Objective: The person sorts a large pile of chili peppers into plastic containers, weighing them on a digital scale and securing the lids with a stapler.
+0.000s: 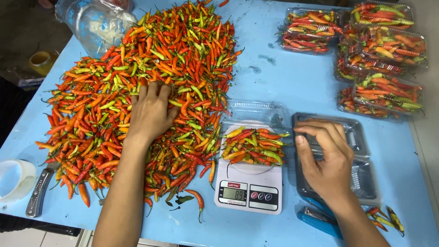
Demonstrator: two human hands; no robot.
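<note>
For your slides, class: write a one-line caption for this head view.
Left hand rests on a chilli pile while right hand touches empty clear trays beside a scale weighing a filled tray.

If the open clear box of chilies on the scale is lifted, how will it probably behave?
The clear box looks thin, so it probably flexes. The chilies are heaped loosely above its rim, so some may spill. Its hinged lid stands open behind, so it may flop.

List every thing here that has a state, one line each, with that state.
Scale: switched on, display lit.
Container on the scale: lid open, holding chilies.
Packed containers: closed, filled, stacked.
Empty containers: stacked, lid open.
Chili pile: loose on the table.
Left hand: flat on the pile.
Right hand: on the empty containers.
Plastic bag: crumpled.
</note>
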